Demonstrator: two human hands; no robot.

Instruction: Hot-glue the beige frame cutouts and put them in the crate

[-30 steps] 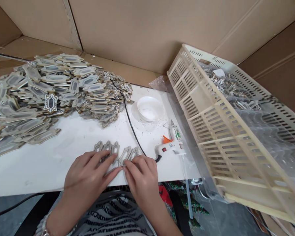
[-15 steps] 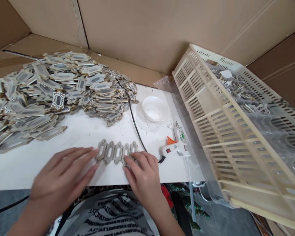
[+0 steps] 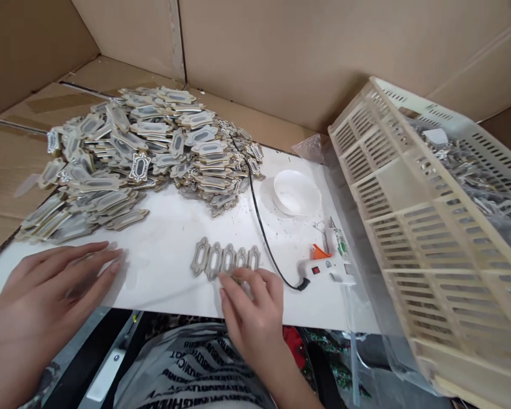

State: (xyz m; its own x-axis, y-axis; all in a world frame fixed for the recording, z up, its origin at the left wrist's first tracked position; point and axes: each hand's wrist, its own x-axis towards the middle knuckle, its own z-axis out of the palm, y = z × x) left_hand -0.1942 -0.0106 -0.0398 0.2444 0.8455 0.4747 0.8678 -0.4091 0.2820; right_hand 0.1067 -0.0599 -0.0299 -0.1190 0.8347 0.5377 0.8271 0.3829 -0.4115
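Observation:
A short row of small grey ornamental frames [image 3: 214, 259], each with an oblong opening, lies side by side on the white table [image 3: 166, 227]. My right hand [image 3: 255, 304] is at the near right end of this row, its bent fingers spread and their tips touching or just over the lower edges of the frames. Away to the left, my left hand [image 3: 59, 287] hovers low over the tabletop with fingers stretched out and nothing in them. Behind it rises a big heap of similar frames [image 3: 149, 128]; a few show white scrollwork on a dark face.
A white glue gun [image 3: 323, 270] with an orange trigger lies on the right, its black cable [image 3: 258, 207] running back to the heap. Beyond it stands a white bowl [image 3: 297, 193]. A cream plastic crate [image 3: 392, 199] holding bagged parts fills the right side. Cardboard walls [image 3: 272, 68] enclose the back.
My left hand has moved left, off the end of the row of frames. My right hand stays at the row's right end. The whole view has shifted, so the heap and crate appear farther right.

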